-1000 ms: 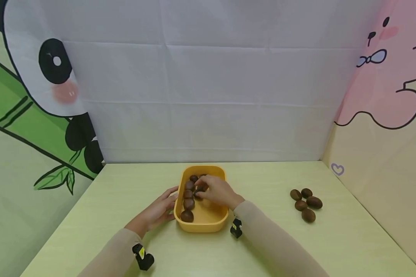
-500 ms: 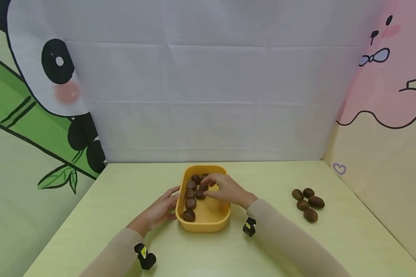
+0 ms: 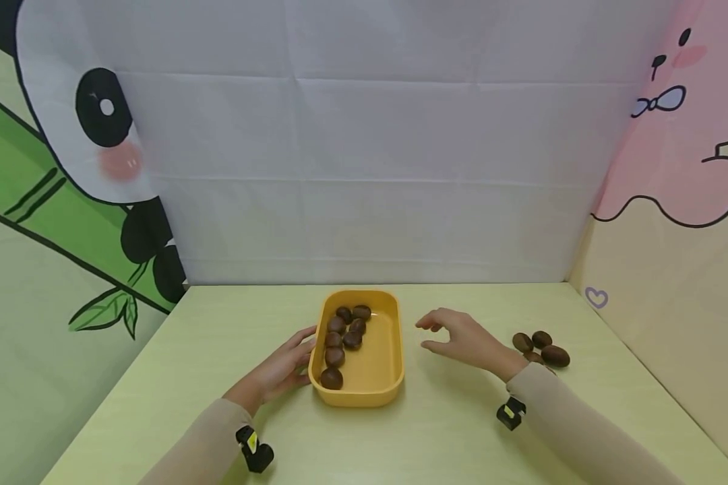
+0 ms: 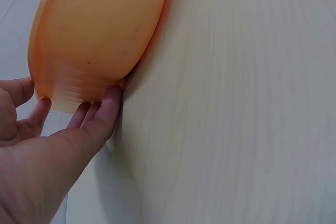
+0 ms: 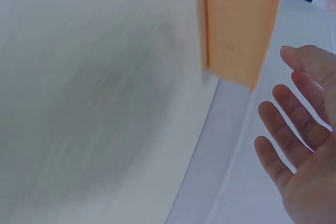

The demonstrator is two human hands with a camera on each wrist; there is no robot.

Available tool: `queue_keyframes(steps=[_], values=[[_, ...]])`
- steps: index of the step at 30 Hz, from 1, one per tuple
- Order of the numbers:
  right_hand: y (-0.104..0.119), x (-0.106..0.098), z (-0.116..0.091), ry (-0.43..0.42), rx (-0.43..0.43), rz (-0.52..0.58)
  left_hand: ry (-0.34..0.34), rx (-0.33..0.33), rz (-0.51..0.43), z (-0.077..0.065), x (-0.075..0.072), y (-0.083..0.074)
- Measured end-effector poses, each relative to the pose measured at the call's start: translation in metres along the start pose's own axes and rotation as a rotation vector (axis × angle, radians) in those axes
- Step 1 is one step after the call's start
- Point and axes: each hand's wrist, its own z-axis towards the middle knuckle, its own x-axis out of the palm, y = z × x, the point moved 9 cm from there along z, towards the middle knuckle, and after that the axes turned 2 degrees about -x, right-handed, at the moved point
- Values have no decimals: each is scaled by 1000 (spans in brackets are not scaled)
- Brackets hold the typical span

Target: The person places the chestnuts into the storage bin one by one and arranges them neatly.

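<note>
A yellow plastic bin stands on the table with several brown chestnuts lined up along its left side and far end. My left hand rests its fingertips against the bin's left wall; the left wrist view shows the fingers spread on the outer side, with no grip around it. To the right of the bin my right hand hovers over the table, thumb and fingers apart and nothing between them. Several more chestnuts lie farther right, partly hidden by my right wrist.
The pale wooden table ends at a white cloth backdrop. A printed panda panel borders it on the left and a pink cartoon panel on the right. Each sleeve carries a small black wrist device.
My right hand has let go of a chestnut in the bin, lifted out and moved right, toward the loose chestnuts. The left hand stays at the bin's wall.
</note>
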Motion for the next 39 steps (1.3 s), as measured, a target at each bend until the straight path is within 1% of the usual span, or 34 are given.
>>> queue_keyframes(steps=[3,7,11,15,20,25,28,32,34,39], values=[[-13,-12,-24,-7,29,-29,3,-2,1,-1,0,0],[-31,-29,-58,-14,103,-47,7,-1,5,-2,1,0],[-44,-47,-89,-43,151,-69,7,2,5,-2,2,0],[-58,-60,-116,-76,178,-94,3,-4,0,-3,1,1],[-80,-69,-144,-99,263,-143,0,0,-2,-2,1,1],[-92,-71,-164,-97,317,-164,-4,-1,3,-1,0,1],[-96,-71,-172,-90,357,-135,-4,-3,5,1,-1,0],[-104,-69,-178,-52,402,-66,-4,-5,1,1,-1,0],[-107,-68,-180,-33,411,-39,-4,-6,-1,1,-1,0],[-110,-64,-183,-18,425,-7,-1,-9,-2,2,-1,1]])
